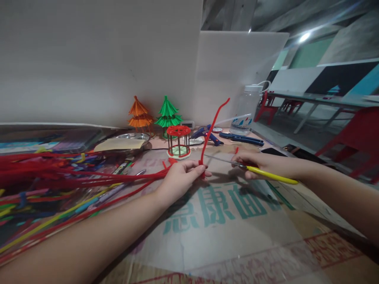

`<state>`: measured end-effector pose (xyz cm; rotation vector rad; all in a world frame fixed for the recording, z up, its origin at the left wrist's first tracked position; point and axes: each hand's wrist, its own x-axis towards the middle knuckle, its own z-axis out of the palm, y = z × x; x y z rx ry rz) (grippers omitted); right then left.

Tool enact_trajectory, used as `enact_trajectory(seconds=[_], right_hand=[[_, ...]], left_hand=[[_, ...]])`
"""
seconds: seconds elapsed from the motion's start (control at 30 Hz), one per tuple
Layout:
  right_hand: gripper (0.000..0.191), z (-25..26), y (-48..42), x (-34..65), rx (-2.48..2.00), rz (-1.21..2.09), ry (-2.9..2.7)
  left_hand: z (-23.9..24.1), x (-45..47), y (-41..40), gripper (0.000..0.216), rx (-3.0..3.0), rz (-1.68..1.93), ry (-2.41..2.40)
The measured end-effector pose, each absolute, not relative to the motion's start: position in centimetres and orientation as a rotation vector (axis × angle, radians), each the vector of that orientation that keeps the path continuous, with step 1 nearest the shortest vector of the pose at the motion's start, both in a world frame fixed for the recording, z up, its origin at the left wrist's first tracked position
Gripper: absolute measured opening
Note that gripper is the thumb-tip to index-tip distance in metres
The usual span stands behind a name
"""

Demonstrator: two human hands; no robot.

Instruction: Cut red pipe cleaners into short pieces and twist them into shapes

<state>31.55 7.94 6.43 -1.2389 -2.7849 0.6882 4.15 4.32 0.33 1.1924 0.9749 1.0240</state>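
Several large teal Chinese characters run across the cardboard beneath a clear, glossy sheet; I read 康 and 面 among them, while the red printing toward the lower right is too blurred for me to make out. Small red and blue sailboat pictures decorate the clear water bottle, which has a white looped lid.

My left hand is above the sheet, its fingers pinched on a red fuzzy stem that rises in a gentle curve, leaning right. More red stems stretch between that hand and a blurred, many-coloured heap on the left. My right hand has its fingers curled round scissors with a smooth yellow handle; their thin metal blades point toward the upright stem, but I cannot tell whether they touch it.

Behind, on the counter, stands a round frame: a red ring on slim dark posts over a pale, red-rimmed disc. Beyond it I see two pointed, tiered models, orange and green, with ridged roofs.
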Motion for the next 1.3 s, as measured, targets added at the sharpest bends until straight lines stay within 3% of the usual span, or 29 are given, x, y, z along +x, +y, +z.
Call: enact_trajectory(seconds=[0.33, 1.3], right_hand=[[0.041, 6.3, 6.5, 29.1, -1.216, 0.727, -2.757], [0.047, 5.9, 6.7, 29.8, -1.145, 0.778, -2.783]], left_hand=[[0.8, 4.2, 3.9, 0.017, 1.531, 0.913, 1.087], [0.6, 4.3, 3.8, 0.008, 1.341, 0.924, 0.97]])
